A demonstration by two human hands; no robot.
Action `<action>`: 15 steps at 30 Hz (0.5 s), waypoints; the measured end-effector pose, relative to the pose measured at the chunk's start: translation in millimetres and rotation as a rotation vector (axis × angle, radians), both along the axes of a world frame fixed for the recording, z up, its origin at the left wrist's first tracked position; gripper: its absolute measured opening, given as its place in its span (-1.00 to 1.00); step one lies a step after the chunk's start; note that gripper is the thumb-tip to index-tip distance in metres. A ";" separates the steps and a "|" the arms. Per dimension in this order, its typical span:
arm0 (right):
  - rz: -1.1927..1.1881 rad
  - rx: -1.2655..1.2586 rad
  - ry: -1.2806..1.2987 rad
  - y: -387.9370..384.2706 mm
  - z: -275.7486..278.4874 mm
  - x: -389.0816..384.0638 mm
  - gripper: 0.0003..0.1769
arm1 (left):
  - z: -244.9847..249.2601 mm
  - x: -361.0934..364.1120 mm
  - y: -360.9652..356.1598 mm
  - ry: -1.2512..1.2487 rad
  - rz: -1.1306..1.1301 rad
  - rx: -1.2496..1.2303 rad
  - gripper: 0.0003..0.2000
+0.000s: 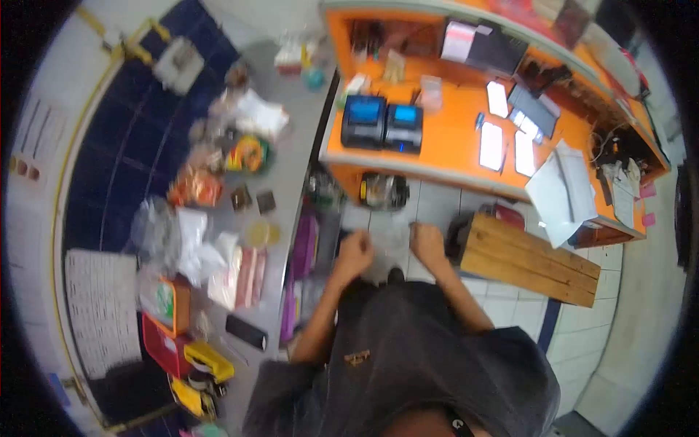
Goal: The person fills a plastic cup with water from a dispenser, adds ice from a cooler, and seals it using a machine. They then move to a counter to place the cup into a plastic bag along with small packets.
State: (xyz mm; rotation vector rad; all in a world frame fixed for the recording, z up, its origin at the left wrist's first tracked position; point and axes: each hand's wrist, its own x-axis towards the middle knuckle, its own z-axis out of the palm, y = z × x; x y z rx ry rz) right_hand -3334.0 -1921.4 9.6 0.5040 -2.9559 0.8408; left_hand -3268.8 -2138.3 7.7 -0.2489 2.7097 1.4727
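My left hand (355,255) and my right hand (428,245) are both closed, held out in front of my body above the tiled floor. Between them hangs a pale, see-through sheet that looks like a clear plastic bag (391,249), gripped at its two sides. Its edges are blurred against the white tiles. To the left of my left hand is the steel counter (287,186), with purple items (302,244) stored beneath its edge. A wooden bench (530,261) stands right of my right hand.
Ahead is an orange desk (451,138) with two card terminals (362,120), several lit phones (491,146) and papers (561,193). The steel counter carries plastic bags (193,244), snack packets (247,153), a cup of yellowish liquid (262,234), a dark cylinder (246,332) and a yellow tape dispenser (207,362).
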 end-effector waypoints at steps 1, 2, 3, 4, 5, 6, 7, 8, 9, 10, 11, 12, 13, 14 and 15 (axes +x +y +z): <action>0.046 0.006 0.001 0.7 0.0 9.0 -0.79 | -4.3 1.0 -6.2 -0.009 -0.057 -0.012 -0.84; 0.097 0.015 -0.058 4.4 -4.5 35.4 -0.79 | -1.2 34.7 -2.7 -0.068 -0.007 0.001 -0.84; 0.073 0.004 -0.054 0.4 -4.9 29.1 -0.77 | 19.2 30.9 -9.9 -0.013 0.009 0.001 -0.82; 0.053 -0.024 0.007 -13.0 1.7 -4.9 -0.75 | 40.0 0.7 -29.1 0.098 0.027 -0.018 -0.80; 0.055 -0.014 -0.032 -19.7 3.1 -14.5 -0.74 | 38.6 -0.9 -47.7 0.166 0.158 -0.004 -0.76; 0.051 0.000 -0.076 -30.1 1.7 -24.0 -0.72 | 46.7 -4.3 -72.5 0.233 0.247 -0.164 -0.74; 0.093 -0.020 -0.036 -49.6 14.1 -42.9 -0.72 | 66.5 -10.7 -97.8 0.286 0.321 -0.291 -0.72; 0.111 -0.028 -0.082 -61.1 33.7 -49.5 -0.70 | 81.4 -6.9 -117.0 0.311 0.396 -0.406 -0.70; 0.125 -0.023 -0.151 -69.7 46.2 -47.8 -0.67 | 86.8 -7.0 -139.6 0.288 0.471 -0.612 -0.53; 0.163 -0.047 -0.105 -84.3 53.5 -52.4 -0.67 | 99.7 -3.0 -157.9 0.215 0.461 -0.747 -0.39; 0.196 -0.062 -0.065 -104.0 61.3 -64.6 -0.66 | 114.7 -0.6 -174.3 0.131 0.440 -0.868 -0.26; 0.227 -0.151 0.008 -120.1 64.5 -72.7 -0.71 | 120.3 -2.6 -191.8 -0.002 0.405 -0.933 -0.16; 0.294 -0.190 0.116 -137.9 61.6 -84.3 -0.74 | 112.8 5.5 -199.6 -0.142 0.355 -0.981 -0.06; 0.338 -0.147 0.100 -154.7 74.4 -90.4 -0.82 | 98.8 24.0 -200.5 -0.192 0.349 -0.940 -0.06; 0.320 -0.196 0.026 -173.1 78.3 -94.8 -0.86 | 91.1 26.6 -212.4 -0.257 0.294 -0.922 -0.04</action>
